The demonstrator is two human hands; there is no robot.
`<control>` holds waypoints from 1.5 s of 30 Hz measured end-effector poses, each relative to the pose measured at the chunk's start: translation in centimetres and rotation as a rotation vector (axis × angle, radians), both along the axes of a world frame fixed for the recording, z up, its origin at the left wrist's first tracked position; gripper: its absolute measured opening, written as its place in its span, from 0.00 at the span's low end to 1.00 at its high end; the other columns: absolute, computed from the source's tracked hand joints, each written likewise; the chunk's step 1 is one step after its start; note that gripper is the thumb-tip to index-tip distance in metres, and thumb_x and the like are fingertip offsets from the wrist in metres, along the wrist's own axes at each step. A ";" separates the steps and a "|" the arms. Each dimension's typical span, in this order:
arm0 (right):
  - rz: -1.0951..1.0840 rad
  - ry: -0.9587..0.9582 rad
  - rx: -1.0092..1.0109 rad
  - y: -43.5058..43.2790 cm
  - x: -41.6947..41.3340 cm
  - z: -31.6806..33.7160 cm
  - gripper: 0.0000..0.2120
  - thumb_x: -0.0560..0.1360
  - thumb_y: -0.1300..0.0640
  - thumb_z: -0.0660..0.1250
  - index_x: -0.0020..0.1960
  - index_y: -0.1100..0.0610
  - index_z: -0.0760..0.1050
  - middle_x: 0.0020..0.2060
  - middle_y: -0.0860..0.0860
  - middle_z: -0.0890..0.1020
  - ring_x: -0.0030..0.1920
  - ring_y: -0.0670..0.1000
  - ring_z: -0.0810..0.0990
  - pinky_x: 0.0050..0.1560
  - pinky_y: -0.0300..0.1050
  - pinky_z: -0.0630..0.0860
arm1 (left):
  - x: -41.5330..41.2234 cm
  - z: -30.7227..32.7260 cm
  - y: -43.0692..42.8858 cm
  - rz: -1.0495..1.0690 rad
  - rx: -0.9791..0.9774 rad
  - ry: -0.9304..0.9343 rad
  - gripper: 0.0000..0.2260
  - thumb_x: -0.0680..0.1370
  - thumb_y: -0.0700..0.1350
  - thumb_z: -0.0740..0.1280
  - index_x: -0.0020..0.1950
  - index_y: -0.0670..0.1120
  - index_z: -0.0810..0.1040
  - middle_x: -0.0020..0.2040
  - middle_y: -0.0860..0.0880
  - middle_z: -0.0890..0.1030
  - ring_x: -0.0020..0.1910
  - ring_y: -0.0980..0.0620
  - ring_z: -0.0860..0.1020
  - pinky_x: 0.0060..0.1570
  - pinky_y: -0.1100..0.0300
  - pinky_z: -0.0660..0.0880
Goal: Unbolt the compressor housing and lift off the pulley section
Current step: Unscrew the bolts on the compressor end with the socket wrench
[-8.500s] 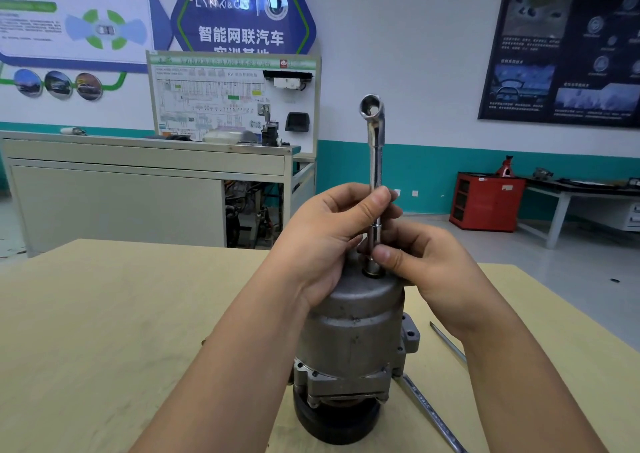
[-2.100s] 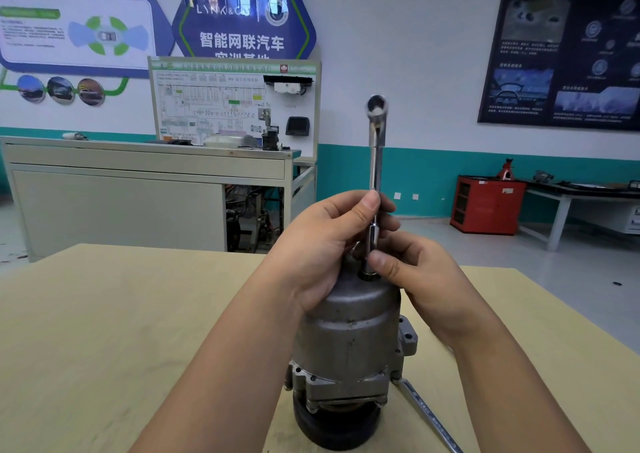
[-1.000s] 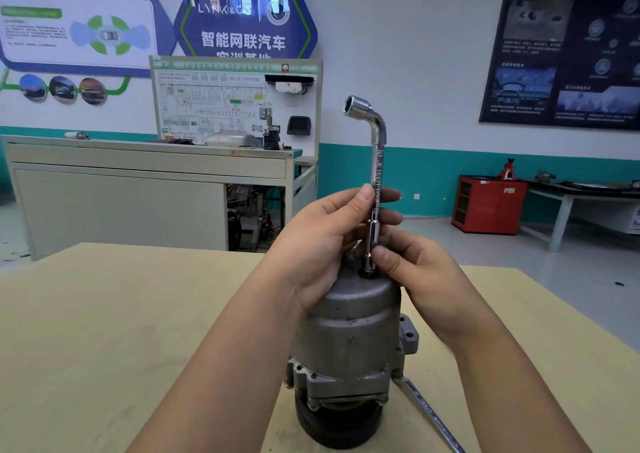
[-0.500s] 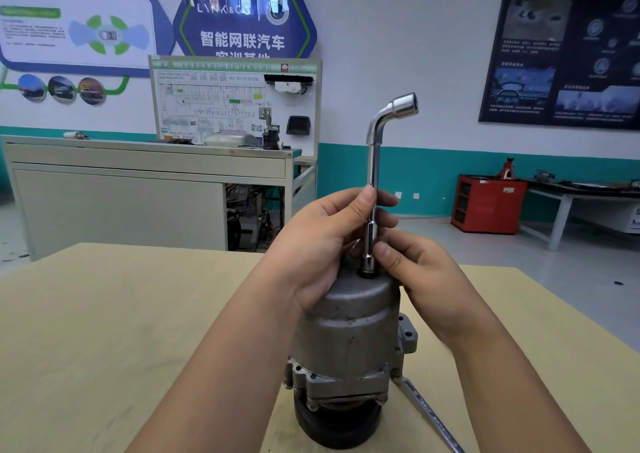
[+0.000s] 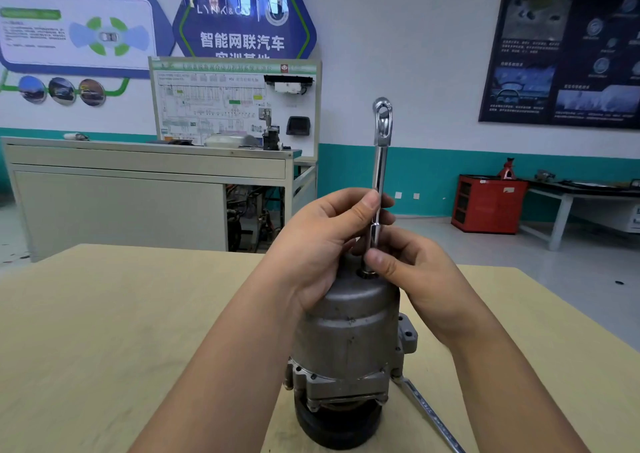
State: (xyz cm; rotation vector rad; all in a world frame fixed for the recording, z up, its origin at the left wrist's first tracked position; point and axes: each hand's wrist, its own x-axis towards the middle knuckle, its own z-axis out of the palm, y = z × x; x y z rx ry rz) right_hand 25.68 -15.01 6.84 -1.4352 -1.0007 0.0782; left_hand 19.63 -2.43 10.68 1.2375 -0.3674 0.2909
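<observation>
Spanner (image 5: pixel 428 414) beside compressor (image 5: pixel 346 335), grey workbench (image 5: pixel 145 163), red cabinet (image 5: pixel 485 205)

Bright, even indoor light, soft faint shadows on the table (image 5: pixel 104 331), glare streaks on the chrome wrench (image 5: pixel 379 161), window reflections on the blue wall sign (image 5: pixel 242 12), wide-angle bending at edges, distant posters slightly soft

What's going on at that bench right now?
A person holds an L-shaped socket wrench upright on the top of the compressor housing, left hand pinching the shaft higher up, right hand pinching it above the housing. The compressor stands pulley end down on the wooden table; the housing is not yet off.
</observation>
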 end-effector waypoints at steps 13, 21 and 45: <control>0.015 -0.012 0.104 0.3 -0.2 0.1 0.10 0.68 0.55 0.69 0.47 0.45 0.82 0.44 0.46 0.84 0.48 0.44 0.82 0.46 0.33 0.76 | 0.0 -0.1 -0.3 0.125 0.003 -0.008 0.08 0.64 0.49 0.70 0.39 0.47 0.82 0.37 0.50 0.83 0.38 0.55 0.80 0.42 0.62 0.79; 0.007 -0.028 0.113 0.5 -0.1 -0.1 0.10 0.70 0.54 0.65 0.47 0.43 0.81 0.43 0.44 0.84 0.47 0.43 0.82 0.46 0.32 0.75 | -0.8 -0.9 1.4 0.630 0.533 -0.017 0.10 0.79 0.45 0.66 0.42 0.57 0.81 0.37 0.63 0.82 0.41 0.66 0.78 0.43 0.67 0.73; -0.010 0.086 0.245 0.3 -0.2 0.4 0.06 0.73 0.56 0.62 0.47 0.54 0.75 0.39 0.51 0.84 0.42 0.46 0.82 0.44 0.37 0.77 | -2.3 -0.5 1.6 0.539 0.978 0.183 0.03 0.71 0.51 0.75 0.41 0.59 0.83 0.42 0.57 0.84 0.41 0.65 0.79 0.43 0.68 0.74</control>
